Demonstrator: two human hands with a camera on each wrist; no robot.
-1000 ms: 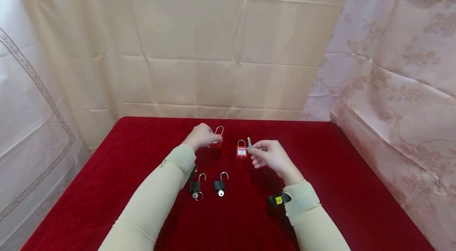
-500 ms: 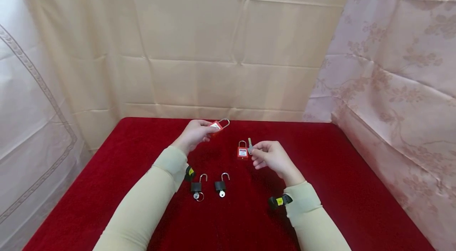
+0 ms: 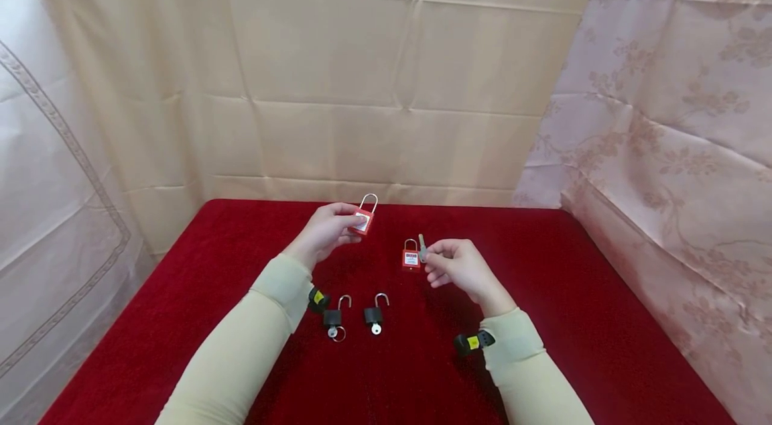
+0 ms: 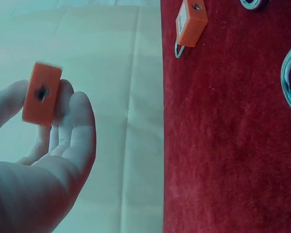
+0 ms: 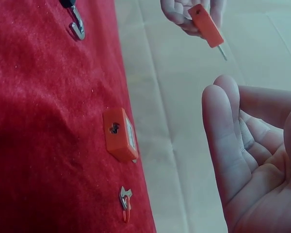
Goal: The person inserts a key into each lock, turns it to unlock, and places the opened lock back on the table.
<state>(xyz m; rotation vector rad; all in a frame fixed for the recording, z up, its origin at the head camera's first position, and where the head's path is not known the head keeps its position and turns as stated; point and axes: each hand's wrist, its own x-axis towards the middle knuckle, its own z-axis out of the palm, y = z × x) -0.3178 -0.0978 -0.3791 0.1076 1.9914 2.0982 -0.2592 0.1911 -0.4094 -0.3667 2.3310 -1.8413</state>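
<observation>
My left hand [image 3: 322, 230] holds a red padlock [image 3: 362, 220] between thumb and fingers, raised above the table's far edge. Its white label faces me in the head view, and its shackle points up. In the left wrist view the padlock's [image 4: 42, 93] underside with the keyhole shows. Right of centre, my right hand [image 3: 461, 271] pinches a key [image 3: 422, 247], blade pointing away; in the right wrist view the fingers hide most of this key. Just left of those fingertips, a second red padlock [image 3: 411, 259] lies on the cloth, keyhole towards me.
Two black padlocks, a left one [image 3: 332, 318] and a right one [image 3: 373, 315], lie nearer with raised shackles and keys at their bases. A small silver key-like piece [image 5: 125, 194] with a red loop lies by the second red padlock. Red cloth [image 3: 603, 344] covers the table; curtains hang behind.
My left hand has lifted its red padlock and drawn slightly left, turning it so the label faces me and the shackle points up. My right hand and the key have barely moved.
</observation>
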